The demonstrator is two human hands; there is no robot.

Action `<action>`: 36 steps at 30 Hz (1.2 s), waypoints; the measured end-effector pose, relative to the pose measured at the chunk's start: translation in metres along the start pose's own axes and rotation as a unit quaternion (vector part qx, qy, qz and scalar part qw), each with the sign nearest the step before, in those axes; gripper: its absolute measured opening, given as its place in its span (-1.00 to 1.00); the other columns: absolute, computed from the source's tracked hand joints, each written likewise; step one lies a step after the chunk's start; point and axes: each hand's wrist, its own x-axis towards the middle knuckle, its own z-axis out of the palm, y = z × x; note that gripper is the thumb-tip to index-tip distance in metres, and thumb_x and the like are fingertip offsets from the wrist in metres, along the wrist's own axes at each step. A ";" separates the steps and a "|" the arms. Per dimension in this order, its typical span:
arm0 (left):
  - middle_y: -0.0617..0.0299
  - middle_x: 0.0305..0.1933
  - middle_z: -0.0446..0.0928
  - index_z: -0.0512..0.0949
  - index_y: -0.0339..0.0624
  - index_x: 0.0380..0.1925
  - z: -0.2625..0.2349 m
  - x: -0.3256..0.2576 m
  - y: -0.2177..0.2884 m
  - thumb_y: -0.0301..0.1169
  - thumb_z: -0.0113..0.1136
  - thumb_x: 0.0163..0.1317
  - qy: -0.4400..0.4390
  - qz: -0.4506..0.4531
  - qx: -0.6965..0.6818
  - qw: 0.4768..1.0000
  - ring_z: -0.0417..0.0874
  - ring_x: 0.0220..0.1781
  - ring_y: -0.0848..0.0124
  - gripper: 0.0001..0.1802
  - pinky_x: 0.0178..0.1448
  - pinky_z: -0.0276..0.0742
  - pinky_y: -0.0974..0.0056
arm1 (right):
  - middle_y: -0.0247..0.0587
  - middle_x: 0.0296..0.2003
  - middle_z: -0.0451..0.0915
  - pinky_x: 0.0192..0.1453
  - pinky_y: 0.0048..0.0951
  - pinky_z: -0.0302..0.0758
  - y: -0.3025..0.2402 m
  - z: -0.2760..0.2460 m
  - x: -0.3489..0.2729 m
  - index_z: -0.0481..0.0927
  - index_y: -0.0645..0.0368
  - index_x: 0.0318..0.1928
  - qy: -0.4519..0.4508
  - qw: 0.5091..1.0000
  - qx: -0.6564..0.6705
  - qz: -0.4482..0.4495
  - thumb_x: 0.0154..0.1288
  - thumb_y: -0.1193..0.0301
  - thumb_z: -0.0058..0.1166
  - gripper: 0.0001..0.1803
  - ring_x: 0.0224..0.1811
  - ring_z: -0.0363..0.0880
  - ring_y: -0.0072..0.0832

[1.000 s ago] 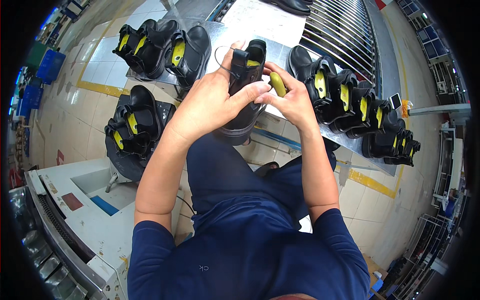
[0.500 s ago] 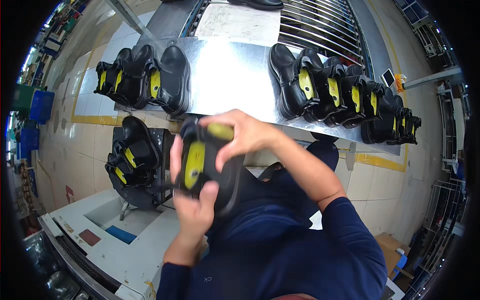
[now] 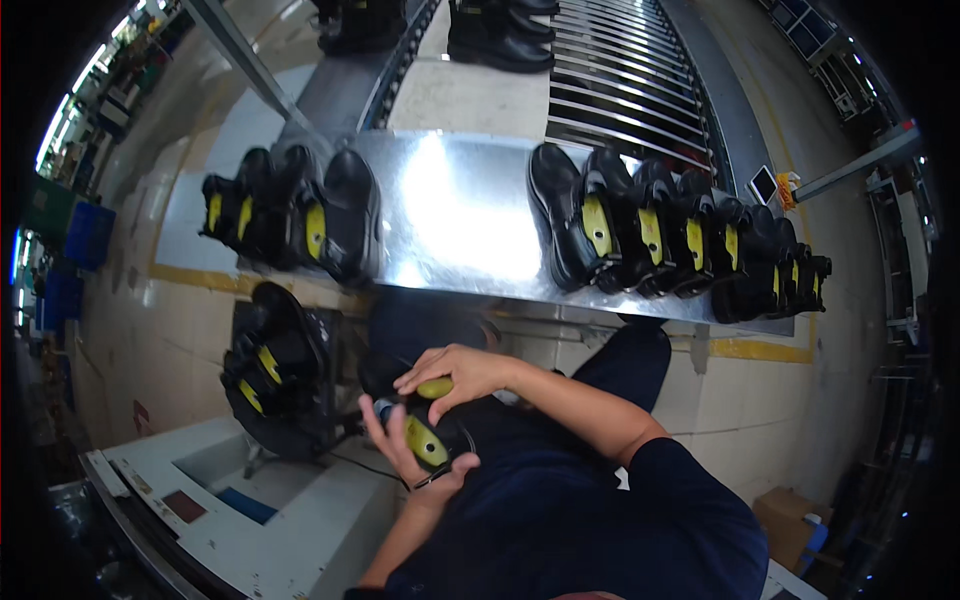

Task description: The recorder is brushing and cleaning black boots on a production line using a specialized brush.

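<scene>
A black shoe (image 3: 455, 428) with a yellow-green insole (image 3: 425, 442) is held low in front of my body. My left hand (image 3: 408, 462) supports it from the left and below, thumb near its heel end and fingers along its side. Over the shoe, my right hand (image 3: 468, 374) pinches a small rounded yellow-green piece (image 3: 435, 387) between thumb and fingers. What kind of piece this is, I cannot make out. Dark clothing behind blends with the shoe and hides part of its outline.
Ahead is a shiny metal table (image 3: 455, 215), with black shoes (image 3: 345, 220) at its left and a longer row (image 3: 570, 220) at its right. Beyond lies a roller conveyor (image 3: 625, 90). More shoes (image 3: 275, 350) rest on a dark stand at left, near a pale machine (image 3: 290, 520).
Both hands have moved lower in the view and closer to my body with the shoe. The table and conveyor also appear lower, as the view has tilted up.
</scene>
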 end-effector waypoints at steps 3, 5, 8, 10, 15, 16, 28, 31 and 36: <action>-0.47 0.57 0.02 0.12 -0.19 0.55 -0.003 -0.018 -0.053 0.62 0.29 -0.22 -0.074 0.132 -0.201 0.968 0.16 0.58 -0.32 0.48 0.58 0.15 -0.25 | -0.26 0.29 0.62 0.50 -0.13 0.36 0.002 0.008 -0.033 0.70 0.07 0.20 0.016 0.999 0.023 0.032 0.00 0.24 0.59 -0.32 0.36 0.49 -0.24; -0.42 0.54 0.13 -0.09 -0.38 0.56 -0.013 -0.004 -0.052 0.61 0.32 -0.24 -0.102 -0.026 -0.333 0.937 0.34 0.52 -0.16 0.62 0.57 0.22 -0.13 | -0.30 0.30 0.61 0.53 -0.14 0.32 0.007 0.017 -0.045 0.71 0.06 0.19 0.039 0.997 0.043 0.047 0.01 0.26 0.59 -0.34 0.39 0.45 -0.26; -0.03 0.42 0.47 0.37 -0.29 0.41 -0.048 0.077 -0.079 0.29 0.58 -0.23 -0.482 0.033 -0.154 0.862 0.36 0.56 0.02 0.27 0.63 0.03 -0.21 | -0.19 0.19 0.67 0.41 -0.23 0.43 0.011 0.023 -0.059 0.73 0.17 0.09 0.073 0.992 0.089 0.056 0.09 0.30 0.56 -0.46 0.29 0.54 -0.29; 0.07 0.39 0.52 0.48 -0.20 0.32 -0.049 0.099 -0.067 -0.08 0.66 -0.23 -0.536 -0.016 -0.154 0.830 0.37 0.55 0.01 0.03 0.65 -0.03 -0.23 | -0.20 -0.01 0.75 0.02 -0.42 0.60 0.007 0.016 -0.062 0.73 0.19 0.03 0.126 0.957 0.175 0.193 0.21 0.29 0.48 -0.58 0.06 0.69 -0.39; 0.13 0.25 0.61 0.58 -0.18 0.10 -0.038 0.103 -0.075 -0.59 0.45 -0.30 -0.575 0.024 -0.083 0.814 0.49 0.47 0.06 -0.25 0.65 0.04 -0.21 | -0.23 -0.30 0.75 -0.47 -0.62 0.49 0.018 0.009 -0.096 0.61 0.23 0.06 0.300 0.846 0.278 0.343 0.41 0.29 0.29 -0.66 -0.30 0.74 -0.58; 0.14 0.21 0.63 0.59 -0.19 0.06 -0.035 0.100 -0.072 -0.64 0.37 -0.34 -0.543 0.017 -0.115 0.832 0.53 0.43 0.07 -0.26 0.64 0.06 -0.20 | -0.25 -0.34 0.73 -0.49 -0.62 0.48 0.021 0.011 -0.102 0.58 0.22 0.10 0.293 0.841 0.289 0.351 0.43 0.29 0.27 -0.64 -0.35 0.74 -0.57; 0.32 -0.37 0.67 0.64 -0.38 -0.25 0.049 0.097 -0.063 -0.53 0.53 0.16 0.068 -0.165 -0.161 0.971 0.61 -0.35 0.58 -0.76 -0.11 0.50 0.45 | -0.38 -0.51 0.53 -0.53 -0.57 0.50 0.041 0.017 -0.118 0.43 0.21 0.32 0.296 0.824 0.270 0.401 0.49 0.30 0.14 -0.51 -0.62 0.52 -0.64; 0.19 -0.15 0.69 0.58 -0.37 -0.02 0.049 0.084 -0.093 -0.43 0.61 0.10 0.039 -0.173 -0.137 0.974 0.64 -0.23 0.48 -0.50 0.00 0.53 0.36 | -0.43 -0.50 0.50 -0.50 -0.60 0.45 0.023 0.008 -0.110 0.44 0.16 0.33 0.286 0.834 0.255 0.397 0.51 0.29 0.14 -0.52 -0.62 0.47 -0.67; -0.11 0.34 0.49 0.40 -0.25 0.27 0.062 0.104 -0.084 -0.17 0.72 -0.14 -0.175 0.019 0.053 0.983 0.55 0.33 -0.03 -0.02 0.44 0.39 0.01 | -0.48 -0.52 0.49 -0.49 -0.61 0.37 -0.026 -0.032 -0.079 0.55 0.15 0.25 0.371 0.856 0.258 0.253 0.48 0.36 0.15 -0.62 -0.61 0.41 -0.73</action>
